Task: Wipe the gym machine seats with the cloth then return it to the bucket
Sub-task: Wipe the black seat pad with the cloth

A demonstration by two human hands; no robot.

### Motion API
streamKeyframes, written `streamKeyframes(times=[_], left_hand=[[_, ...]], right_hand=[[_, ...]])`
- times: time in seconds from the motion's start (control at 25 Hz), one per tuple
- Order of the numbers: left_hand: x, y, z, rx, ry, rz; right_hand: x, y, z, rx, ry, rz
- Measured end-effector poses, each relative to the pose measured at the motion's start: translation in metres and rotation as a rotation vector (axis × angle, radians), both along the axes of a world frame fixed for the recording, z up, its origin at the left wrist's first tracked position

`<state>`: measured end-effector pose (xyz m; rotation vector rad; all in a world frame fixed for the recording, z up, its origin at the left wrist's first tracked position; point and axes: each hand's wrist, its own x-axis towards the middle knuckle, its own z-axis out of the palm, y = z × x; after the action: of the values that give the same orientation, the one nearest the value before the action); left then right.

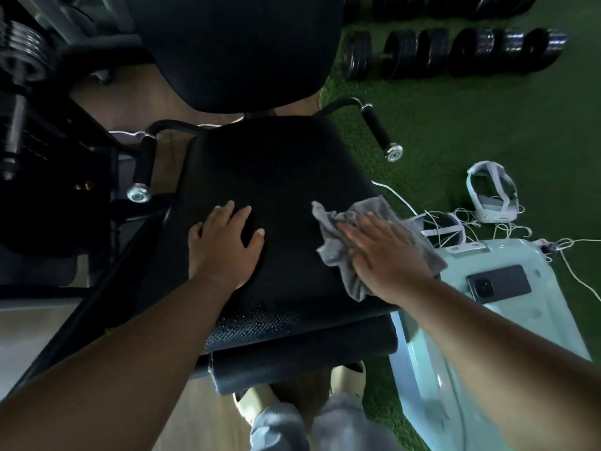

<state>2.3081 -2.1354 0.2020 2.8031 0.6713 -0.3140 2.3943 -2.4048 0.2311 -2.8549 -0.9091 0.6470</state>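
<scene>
Head view: right hand half-hides cloth.

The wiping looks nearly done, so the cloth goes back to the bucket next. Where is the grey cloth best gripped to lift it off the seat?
Probably at the bunched middle of the grey cloth, from above. The right hand already lies flat on it there, so curling the fingers gathers the folds. Its edges lie thin and flat against the seat.

A gym is shown: a padded machine seat, dumbbells lined on green turf, weight plates.
</scene>
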Motion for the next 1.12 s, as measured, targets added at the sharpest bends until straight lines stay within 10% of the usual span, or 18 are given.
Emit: streamKeyframes(times=[0.16,0.4,0.68,0.92,1.12], left_hand=[[0.005,0.004,0.002,-0.028,0.019,-0.008],[0.047,0.048,-0.002,-0.013,0.098,-0.082],[0.077,0.063,-0.020,0.020,0.056,-0.051],[0.098,0.074,-0.033,-0.004,0.018,0.002],[0.097,0.071,-0.035,0.005,-0.018,0.008]], right_hand=[[0.047,0.065,-0.021,-0.123,0.041,-0.263],[0.031,0.065,-0.019,0.074,0.073,0.176],[0.139,0.111,-0.053,-0.067,0.128,-0.151],[0.089,0.075,-0.036,0.126,0.145,0.336],[0.164,0.102,-0.067,0.011,0.059,0.072]])
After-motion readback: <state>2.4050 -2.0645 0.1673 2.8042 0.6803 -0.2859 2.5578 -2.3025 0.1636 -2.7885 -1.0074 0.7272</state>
